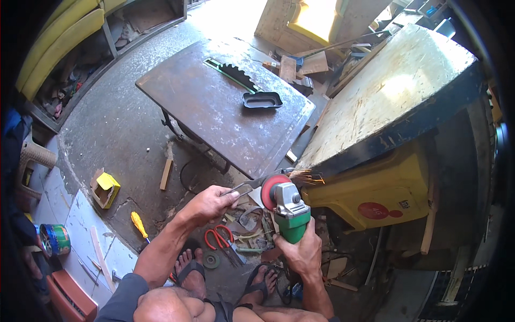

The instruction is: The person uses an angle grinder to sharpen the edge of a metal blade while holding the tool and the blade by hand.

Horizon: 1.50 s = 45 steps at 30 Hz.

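Observation:
My right hand (303, 251) is wrapped round the green body of an angle grinder (293, 225). The red disc (268, 194) of the grinder faces left, toward my other hand. My left hand (209, 204) is closed on one end of a thin dark metal piece (239, 188). That piece runs up to the disc's upper edge and seems to touch it; its far part is hidden behind the disc. Orange sparks (307, 176) fly off to the right of the disc.
A low metal table (185, 88) ahead bears a toothed black blade (237, 74) and a black tray (262, 101). A worn tabletop (386, 102) slants on the right above a yellow molded piece (370, 196). Red-handled shears (219, 237) and a yellow-handled screwdriver (139, 224) lie near my feet.

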Each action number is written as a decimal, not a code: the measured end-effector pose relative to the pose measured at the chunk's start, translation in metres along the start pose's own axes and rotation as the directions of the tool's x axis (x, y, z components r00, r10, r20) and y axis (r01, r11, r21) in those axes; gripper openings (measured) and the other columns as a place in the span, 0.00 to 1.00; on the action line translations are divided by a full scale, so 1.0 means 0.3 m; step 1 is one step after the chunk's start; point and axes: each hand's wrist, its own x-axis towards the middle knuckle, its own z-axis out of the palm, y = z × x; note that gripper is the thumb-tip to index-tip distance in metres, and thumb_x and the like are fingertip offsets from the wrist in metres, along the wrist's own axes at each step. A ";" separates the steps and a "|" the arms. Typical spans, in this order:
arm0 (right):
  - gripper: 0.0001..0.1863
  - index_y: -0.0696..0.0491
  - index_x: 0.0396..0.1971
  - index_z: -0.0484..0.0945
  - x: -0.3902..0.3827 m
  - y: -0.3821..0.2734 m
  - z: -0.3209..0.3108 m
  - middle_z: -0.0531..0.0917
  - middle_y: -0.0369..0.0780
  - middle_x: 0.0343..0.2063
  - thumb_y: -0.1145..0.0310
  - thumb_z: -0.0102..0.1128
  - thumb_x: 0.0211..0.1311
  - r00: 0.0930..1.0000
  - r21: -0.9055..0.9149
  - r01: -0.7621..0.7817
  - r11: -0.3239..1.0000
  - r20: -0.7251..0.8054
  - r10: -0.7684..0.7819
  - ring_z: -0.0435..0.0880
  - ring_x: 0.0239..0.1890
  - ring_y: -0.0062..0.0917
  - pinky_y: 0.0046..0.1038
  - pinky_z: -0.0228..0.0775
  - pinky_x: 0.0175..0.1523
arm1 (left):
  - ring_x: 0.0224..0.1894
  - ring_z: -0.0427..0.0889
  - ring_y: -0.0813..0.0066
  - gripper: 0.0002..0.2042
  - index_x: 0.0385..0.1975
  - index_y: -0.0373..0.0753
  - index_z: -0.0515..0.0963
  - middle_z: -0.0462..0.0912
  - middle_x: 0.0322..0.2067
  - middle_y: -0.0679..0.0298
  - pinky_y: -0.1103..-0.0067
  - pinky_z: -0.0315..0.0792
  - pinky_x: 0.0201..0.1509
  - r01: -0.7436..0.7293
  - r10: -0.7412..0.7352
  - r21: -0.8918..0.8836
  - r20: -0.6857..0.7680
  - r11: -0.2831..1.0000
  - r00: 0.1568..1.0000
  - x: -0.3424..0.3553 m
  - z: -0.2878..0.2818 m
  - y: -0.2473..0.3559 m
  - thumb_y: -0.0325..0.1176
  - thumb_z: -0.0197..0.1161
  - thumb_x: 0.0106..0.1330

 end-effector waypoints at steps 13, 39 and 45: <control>0.36 0.58 0.56 0.71 0.033 -0.018 0.015 0.88 0.53 0.42 0.59 0.78 0.49 0.994 0.063 -0.107 0.992 0.006 0.107 0.90 0.45 0.46 0.42 0.79 0.52 | 0.12 0.56 0.87 0.18 0.28 0.44 0.75 0.62 0.13 0.78 0.81 0.53 0.15 0.038 -0.036 -0.048 0.041 0.998 0.999 0.000 -0.023 -0.010 0.47 0.55 0.81; 0.38 0.58 0.59 0.69 0.085 -0.010 -0.029 0.87 0.55 0.43 0.60 0.78 0.51 0.991 -0.033 -0.053 0.998 -0.129 0.048 0.89 0.47 0.50 0.43 0.79 0.53 | 0.10 0.54 0.87 0.17 0.30 0.42 0.75 0.60 0.10 0.78 0.82 0.53 0.13 0.052 -0.049 -0.131 0.027 0.990 0.998 -0.015 -0.004 0.011 0.45 0.55 0.81; 0.42 0.56 0.65 0.64 0.148 0.001 -0.029 0.85 0.59 0.44 0.60 0.73 0.52 0.997 -0.099 0.022 0.995 -0.066 -0.029 0.86 0.46 0.58 0.49 0.78 0.52 | 0.10 0.53 0.87 0.17 0.30 0.43 0.75 0.60 0.10 0.78 0.82 0.53 0.13 0.059 -0.057 -0.105 0.019 0.993 0.998 -0.022 -0.002 0.025 0.46 0.55 0.81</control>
